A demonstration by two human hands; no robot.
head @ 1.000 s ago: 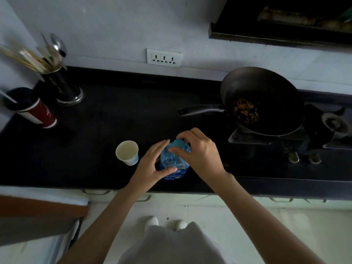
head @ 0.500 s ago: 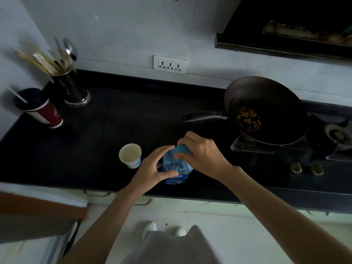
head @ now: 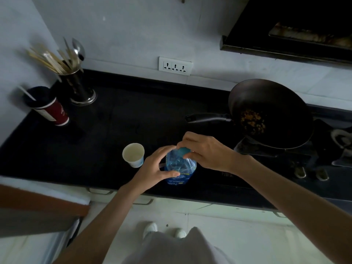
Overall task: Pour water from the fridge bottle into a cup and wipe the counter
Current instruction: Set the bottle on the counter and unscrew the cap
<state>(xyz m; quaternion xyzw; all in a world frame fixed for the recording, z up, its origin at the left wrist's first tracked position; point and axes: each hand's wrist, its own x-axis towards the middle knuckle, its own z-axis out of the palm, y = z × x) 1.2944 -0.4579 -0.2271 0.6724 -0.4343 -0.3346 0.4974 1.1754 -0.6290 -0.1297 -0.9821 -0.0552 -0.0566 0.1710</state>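
A: While both hands are on it, the blue-tinted plastic water bottle (head: 180, 168) stands upright on the black bench (head: 114, 130), near its front edge. Cap status?

B: Blue cap (head: 183, 150) is on the neck. Right hand (head: 207, 151) sits over it, fingers (head: 187, 141) curled and pinching the cap from above.

A: Left hand?

B: Left hand (head: 155, 170) wraps the bottle's body from the left, thumb across the front above the label, fingers curved round the far side.

A: Cup position?

B: White paper cup (head: 134, 154) upright, just beside the bottle on its left, not touching it. Mouth open; cannot tell whether it holds any water.

A: Other items logged?

B: Dark wok (head: 270, 113) with browned food bits on the gas stove (head: 323, 155), right of the bottle, handle pointing left. Far left corner: red paper cup (head: 50, 109) with a straw, and a metal utensil holder (head: 76, 86) with chopsticks and a spoon. Wall socket (head: 175, 66) behind.
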